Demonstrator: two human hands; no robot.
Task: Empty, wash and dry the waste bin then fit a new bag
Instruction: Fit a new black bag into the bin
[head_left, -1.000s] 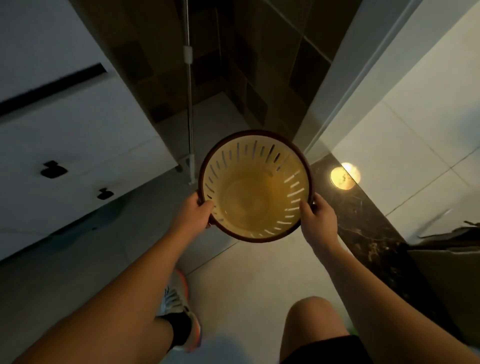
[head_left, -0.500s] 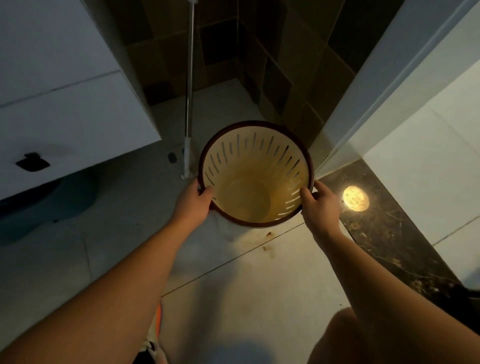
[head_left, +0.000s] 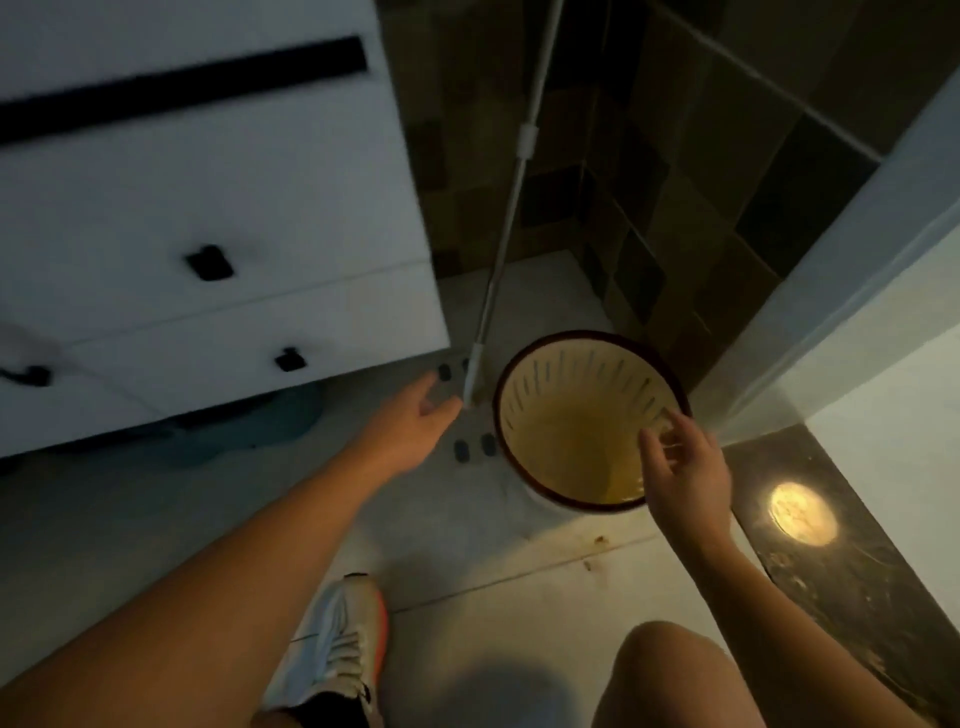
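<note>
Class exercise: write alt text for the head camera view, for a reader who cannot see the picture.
An empty slotted waste bin stands on a dim bathroom floor beside a mop pole, with no bag in it. The person's right hand hovers at its near rim, fingers loosely curled, and the left hand is open near the pole's base. A white cabinet stands to the left.

The waste bin (head_left: 582, 415) is sitting upright on the floor, mouth open toward the camera. It's pale cream with vertical slots around the wall, a dark rim, nothing visible inside, sitting just under the right hand (head_left: 685, 483), right of the left hand (head_left: 410, 431).
</note>
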